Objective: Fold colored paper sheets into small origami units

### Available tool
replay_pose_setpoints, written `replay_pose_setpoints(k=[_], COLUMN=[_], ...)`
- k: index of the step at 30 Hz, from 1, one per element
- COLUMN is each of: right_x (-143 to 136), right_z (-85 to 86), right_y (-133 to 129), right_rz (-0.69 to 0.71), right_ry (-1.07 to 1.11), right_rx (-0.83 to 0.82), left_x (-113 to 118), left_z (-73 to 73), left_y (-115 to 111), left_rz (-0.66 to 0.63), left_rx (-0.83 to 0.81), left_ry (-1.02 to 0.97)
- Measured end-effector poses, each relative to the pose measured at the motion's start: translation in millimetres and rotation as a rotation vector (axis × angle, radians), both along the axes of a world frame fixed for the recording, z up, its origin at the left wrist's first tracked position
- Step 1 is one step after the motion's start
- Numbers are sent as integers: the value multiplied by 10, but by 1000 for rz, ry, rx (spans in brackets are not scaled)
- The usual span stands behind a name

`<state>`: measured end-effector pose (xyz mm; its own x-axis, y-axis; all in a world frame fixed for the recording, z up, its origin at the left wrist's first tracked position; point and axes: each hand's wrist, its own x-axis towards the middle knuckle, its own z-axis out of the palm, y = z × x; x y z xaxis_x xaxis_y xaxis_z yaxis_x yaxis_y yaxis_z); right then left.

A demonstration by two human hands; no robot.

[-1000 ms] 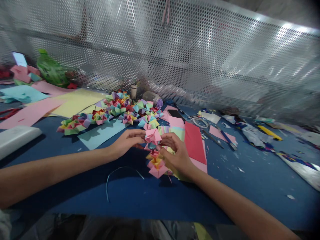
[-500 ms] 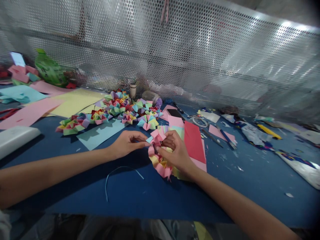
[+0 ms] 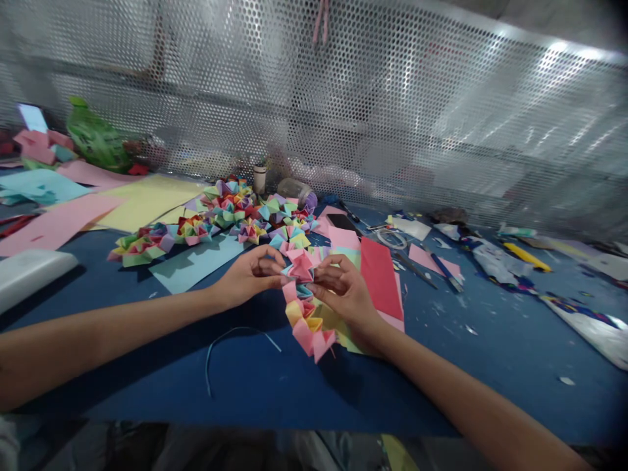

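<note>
A chain of folded paper pieces (image 3: 305,327), pink, yellow and light blue, hangs from between my hands over the table. My left hand (image 3: 258,275) pinches its upper end from the left with thumb and fingertips. From the right, my right hand (image 3: 343,288) grips the same upper part, its fingers curled around the folds. The lower end dangles free, curving to the right. On the blue table below and to the left lies a thin light-blue cord (image 3: 210,353). Under my right forearm are stacked paper sheets, the top one red (image 3: 380,278).
Several folded-paper clusters (image 3: 228,209) lie behind my hands, beside a light-blue sheet (image 3: 196,265). A white box (image 3: 36,271) stands at left. To the right are a blue cutter knife (image 3: 446,271), scissors (image 3: 417,269) and a yellow tool (image 3: 527,256). A perforated metal screen (image 3: 373,118) closes the back.
The paper chain has turned in my hands; its lower part has swung, showing the inner yellow and red folds more. Both hands have shifted slightly and still grip it.
</note>
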<state>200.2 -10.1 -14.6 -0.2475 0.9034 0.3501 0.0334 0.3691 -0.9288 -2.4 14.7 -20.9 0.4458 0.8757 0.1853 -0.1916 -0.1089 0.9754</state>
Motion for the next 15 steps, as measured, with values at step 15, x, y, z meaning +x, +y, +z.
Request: replay_pose_setpoints(k=[15], right_x=[-11], right_z=[-28], right_y=[-39], right_rz=[-147], right_ry=[-105], right_rx=[240], left_x=[-3], left_z=[-50], left_y=[-84], left_rz=[14], left_rx=[243], left_ry=[-14])
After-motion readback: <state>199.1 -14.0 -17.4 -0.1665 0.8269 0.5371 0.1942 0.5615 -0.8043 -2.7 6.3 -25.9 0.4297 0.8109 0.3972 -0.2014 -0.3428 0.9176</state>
